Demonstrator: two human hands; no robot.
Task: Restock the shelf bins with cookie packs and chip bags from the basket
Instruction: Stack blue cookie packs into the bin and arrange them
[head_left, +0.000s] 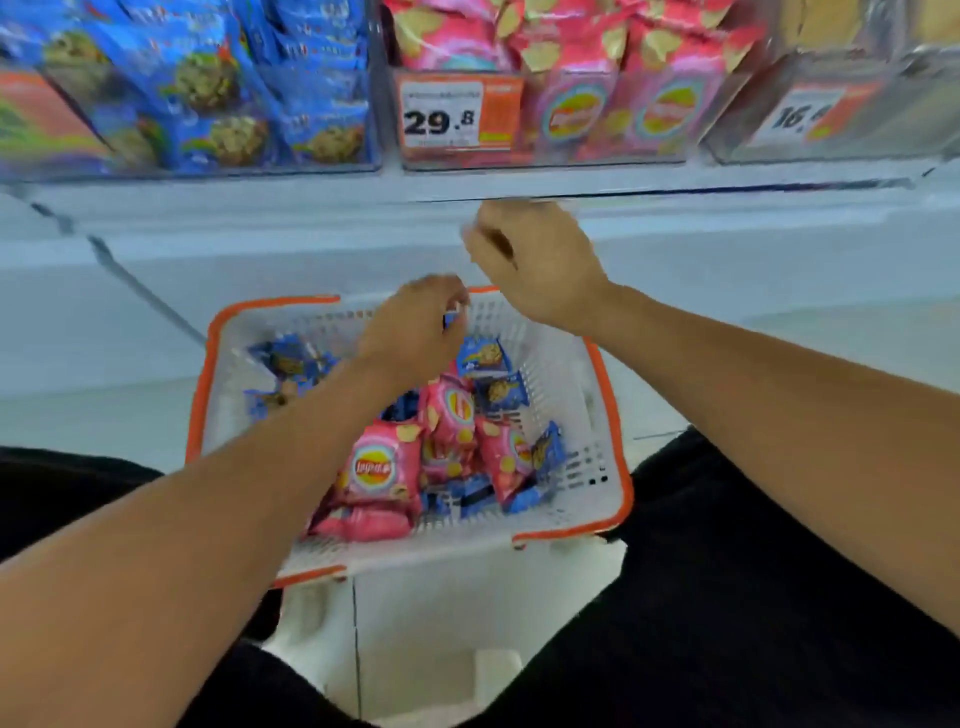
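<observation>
A white basket with an orange rim (602, 395) stands on the floor below the shelf and holds blue cookie packs (480, 356) and pink chip bags (376, 470). Over the basket's far end, my left hand (415, 325) has its fingers curled down and pinches a small blue cookie pack (451, 318), most of it hidden by the fingers. My right hand (537, 262) hovers higher, just under the shelf edge. It is blurred, its fingers loosely curled, with nothing seen in them. Up on the shelf, one clear bin (322, 169) holds blue cookie packs and another (545, 162) holds pink chip bags.
An orange price tag reading 29.8 (457, 111) hangs on the chip bin. Another clear bin (810, 124) with a tag sits at the right. The white shelf front (260, 218) juts out above the basket. My dark-clothed legs flank the basket.
</observation>
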